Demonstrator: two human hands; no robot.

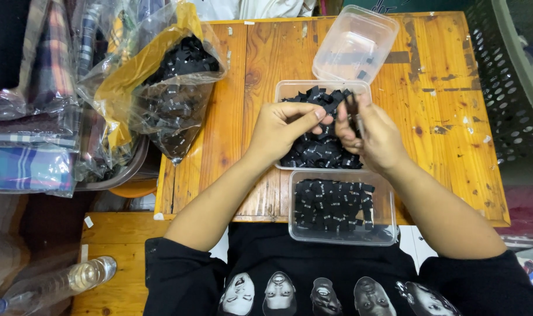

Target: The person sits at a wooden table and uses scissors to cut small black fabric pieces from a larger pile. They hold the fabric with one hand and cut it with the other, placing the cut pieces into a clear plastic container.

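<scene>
My left hand and my right hand meet over a clear plastic tub heaped with small black fabric labels. My right hand pinches a thin stack of these labels upright between thumb and fingers. The fingertips of my left hand touch that stack from the left. A second clear tub stands nearer to me at the table's front edge, with black labels laid in neat rows inside.
A clear lid lies upside down behind the tubs on the worn wooden table. A plastic bag of more black labels sits at the left. Bagged plaid cloth, a plastic bottle and a dark basket surround the table.
</scene>
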